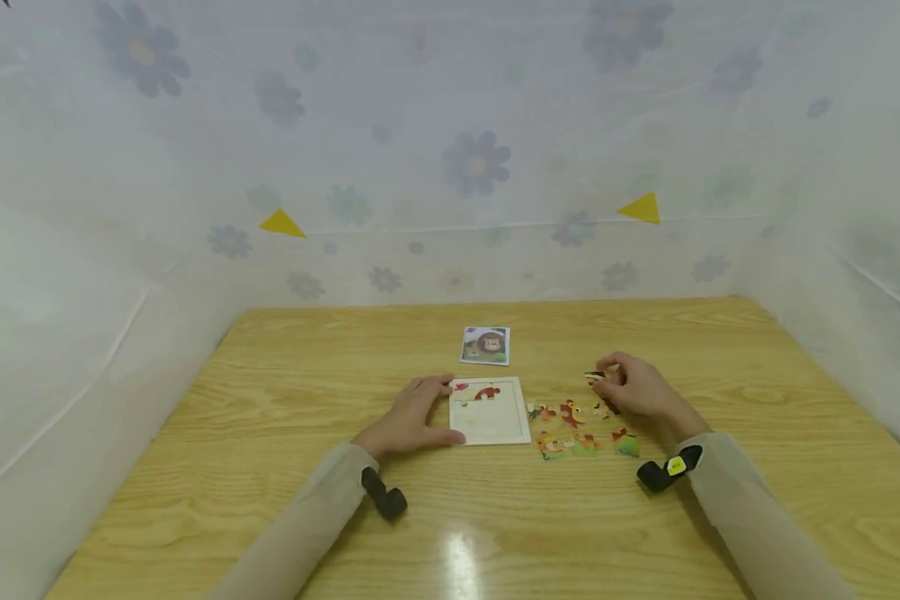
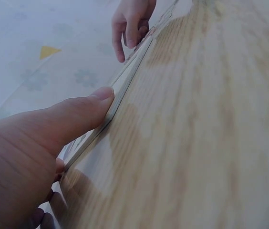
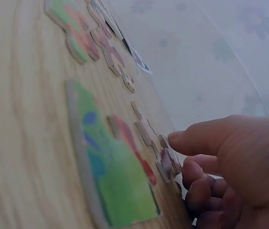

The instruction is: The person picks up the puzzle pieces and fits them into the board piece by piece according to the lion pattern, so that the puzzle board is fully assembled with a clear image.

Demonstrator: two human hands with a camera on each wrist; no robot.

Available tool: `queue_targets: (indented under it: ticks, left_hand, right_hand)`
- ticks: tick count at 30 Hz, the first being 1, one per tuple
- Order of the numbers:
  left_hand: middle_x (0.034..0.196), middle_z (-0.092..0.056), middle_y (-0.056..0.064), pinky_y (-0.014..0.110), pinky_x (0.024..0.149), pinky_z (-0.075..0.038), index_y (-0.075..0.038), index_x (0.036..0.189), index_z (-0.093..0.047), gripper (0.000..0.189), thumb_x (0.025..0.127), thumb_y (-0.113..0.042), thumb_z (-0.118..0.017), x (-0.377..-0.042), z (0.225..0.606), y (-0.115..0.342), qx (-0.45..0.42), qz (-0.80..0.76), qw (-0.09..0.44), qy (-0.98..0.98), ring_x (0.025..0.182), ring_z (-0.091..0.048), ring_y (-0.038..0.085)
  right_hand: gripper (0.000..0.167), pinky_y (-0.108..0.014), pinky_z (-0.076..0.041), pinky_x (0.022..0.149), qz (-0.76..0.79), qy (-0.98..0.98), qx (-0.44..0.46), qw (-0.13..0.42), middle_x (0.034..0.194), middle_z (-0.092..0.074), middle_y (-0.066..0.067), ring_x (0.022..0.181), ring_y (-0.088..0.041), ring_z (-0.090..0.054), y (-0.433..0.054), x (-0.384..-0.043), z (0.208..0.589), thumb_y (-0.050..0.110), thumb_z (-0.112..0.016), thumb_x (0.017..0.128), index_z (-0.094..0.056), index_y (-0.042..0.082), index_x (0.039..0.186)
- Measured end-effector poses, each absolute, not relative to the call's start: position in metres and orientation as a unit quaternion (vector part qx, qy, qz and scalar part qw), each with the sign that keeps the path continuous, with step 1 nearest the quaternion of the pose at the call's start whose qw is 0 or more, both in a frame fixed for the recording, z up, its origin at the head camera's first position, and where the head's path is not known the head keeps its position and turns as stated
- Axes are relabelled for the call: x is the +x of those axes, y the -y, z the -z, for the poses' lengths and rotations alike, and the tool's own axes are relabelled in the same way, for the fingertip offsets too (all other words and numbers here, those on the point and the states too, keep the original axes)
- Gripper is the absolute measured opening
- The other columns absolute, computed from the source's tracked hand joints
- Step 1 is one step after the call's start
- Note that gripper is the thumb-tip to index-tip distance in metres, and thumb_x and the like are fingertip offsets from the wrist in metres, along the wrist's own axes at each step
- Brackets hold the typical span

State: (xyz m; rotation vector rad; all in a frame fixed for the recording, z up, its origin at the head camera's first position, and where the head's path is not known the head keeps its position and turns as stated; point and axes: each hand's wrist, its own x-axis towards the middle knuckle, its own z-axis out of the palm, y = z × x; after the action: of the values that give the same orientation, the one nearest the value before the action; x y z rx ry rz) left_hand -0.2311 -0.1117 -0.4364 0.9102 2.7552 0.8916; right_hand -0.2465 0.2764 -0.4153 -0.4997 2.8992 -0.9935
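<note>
My left hand (image 1: 412, 417) grips the left side of a white puzzle tray (image 1: 495, 429), thumb on the near corner and fingers at the far one. In the left wrist view the thumb (image 2: 89, 107) presses on the tray's edge. A brown puzzle piece (image 1: 487, 393) lies inside the tray near its top. To the right, my right hand (image 1: 641, 387) pinches a dark puzzle piece (image 1: 595, 379) between thumb and fingers at the far side of the loose pieces. In the right wrist view a green puzzle piece (image 3: 118, 179) lies in front of that hand.
Several loose puzzle pieces (image 1: 570, 414) lie on the wooden table (image 1: 307, 375) just right of the tray. A picture card (image 1: 485, 345) with a lion stands behind the tray, flat on the table. A white flowered curtain (image 1: 420, 167) surrounds the table's back and sides.
</note>
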Motion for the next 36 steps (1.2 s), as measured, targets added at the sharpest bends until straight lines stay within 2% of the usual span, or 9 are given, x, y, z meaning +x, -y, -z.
queue_targets:
  ticks: [3, 7, 13, 16, 20, 25, 28, 31, 36]
  left_hand:
    - [0.156, -0.031, 0.005, 0.051, 0.116, -0.017, -0.006, 0.135, -0.047, 0.075, 0.080, -0.050, -0.073, -0.232, 0.437, 0.112, 0.302, -0.293, 0.053, -0.906, 0.142, -0.025, 0.027]
    - [0.156, -0.030, 0.005, 0.049, 0.116, -0.017, -0.007, 0.136, -0.047, 0.076, 0.080, -0.052, -0.073, -0.233, 0.438, 0.113, 0.302, -0.288, 0.053, -0.907, 0.142, -0.025, 0.027]
    - [0.156, -0.031, 0.005, 0.050, 0.116, -0.017, -0.007, 0.136, -0.047, 0.075, 0.080, -0.050, -0.073, -0.234, 0.437, 0.114, 0.299, -0.287, 0.047, -0.909, 0.142, -0.025, 0.028]
    - [0.156, -0.030, 0.005, 0.050, 0.116, -0.017, -0.007, 0.136, -0.047, 0.076, 0.080, -0.051, -0.073, -0.233, 0.437, 0.114, 0.299, -0.286, 0.050, -0.909, 0.142, -0.025, 0.027]
    - [0.156, -0.030, 0.006, 0.051, 0.116, -0.016, -0.006, 0.136, -0.047, 0.076, 0.080, -0.051, -0.073, -0.233, 0.438, 0.113, 0.301, -0.290, 0.053, -0.907, 0.142, -0.024, 0.028]
    - [0.156, -0.030, 0.006, 0.052, 0.116, -0.016, -0.005, 0.136, -0.047, 0.075, 0.081, -0.050, -0.073, -0.233, 0.438, 0.111, 0.304, -0.290, 0.054, -0.906, 0.142, -0.024, 0.029]
    - [0.156, -0.030, 0.006, 0.051, 0.115, -0.017, -0.006, 0.135, -0.047, 0.074, 0.081, -0.049, -0.073, -0.233, 0.437, 0.110, 0.305, -0.288, 0.053, -0.906, 0.142, -0.025, 0.028]
    - [0.156, -0.030, 0.006, 0.051, 0.116, -0.017, -0.006, 0.135, -0.047, 0.074, 0.081, -0.049, -0.074, -0.232, 0.436, 0.110, 0.304, -0.291, 0.053, -0.905, 0.141, -0.025, 0.028]
    - [0.156, -0.030, 0.005, 0.051, 0.115, -0.017, -0.007, 0.134, -0.047, 0.073, 0.080, -0.049, -0.074, -0.231, 0.437, 0.113, 0.299, -0.302, 0.055, -0.903, 0.142, -0.025, 0.028]
  right_hand:
    - [0.040, -0.028, -0.042, 0.056, 0.308, -0.937, -0.163, 0.013, 0.068, -0.059, -0.001, 0.053, -0.012, -0.050, -0.276, -0.248, 0.417, 0.015, -0.061, 0.095, -0.053, -0.009, 0.126]
    - [0.034, -0.029, -0.043, 0.056, 0.305, -0.939, -0.158, 0.000, 0.066, -0.056, -0.001, 0.051, -0.013, -0.048, -0.275, -0.249, 0.418, 0.013, -0.062, 0.093, -0.057, -0.008, 0.120]
    - [0.031, -0.031, -0.042, 0.057, 0.331, -0.934, -0.136, -0.006, 0.071, -0.053, -0.007, 0.056, -0.017, -0.047, -0.273, -0.250, 0.417, 0.015, -0.064, 0.093, -0.056, -0.004, 0.115]
    - [0.028, -0.040, -0.049, 0.066, 0.341, -0.930, -0.139, -0.020, 0.083, -0.058, -0.016, 0.070, -0.027, -0.057, -0.272, -0.248, 0.416, 0.014, -0.067, 0.091, -0.055, -0.003, 0.111]
    - [0.023, -0.050, -0.051, 0.074, 0.334, -0.930, -0.147, -0.040, 0.099, -0.061, -0.024, 0.089, -0.036, -0.062, -0.269, -0.246, 0.415, 0.010, -0.068, 0.089, -0.055, 0.000, 0.106]
    - [0.017, -0.034, -0.048, 0.062, 0.326, -0.934, -0.136, -0.045, 0.088, -0.063, -0.014, 0.071, -0.020, -0.060, -0.265, -0.246, 0.417, 0.010, -0.064, 0.092, -0.054, 0.004, 0.104]
    - [0.017, -0.032, -0.047, 0.059, 0.345, -0.929, -0.126, -0.036, 0.088, -0.064, -0.013, 0.064, -0.017, -0.058, -0.262, -0.247, 0.417, 0.015, -0.061, 0.095, -0.054, 0.004, 0.106]
    - [0.019, -0.032, -0.047, 0.060, 0.362, -0.924, -0.119, -0.031, 0.090, -0.064, -0.013, 0.065, -0.017, -0.058, -0.259, -0.251, 0.416, 0.018, -0.060, 0.096, -0.055, 0.003, 0.109]
    - [0.015, -0.030, -0.047, 0.057, 0.396, -0.908, -0.133, -0.017, 0.086, -0.064, -0.014, 0.066, -0.016, -0.058, -0.245, -0.260, 0.419, 0.013, -0.055, 0.098, -0.057, 0.001, 0.108]
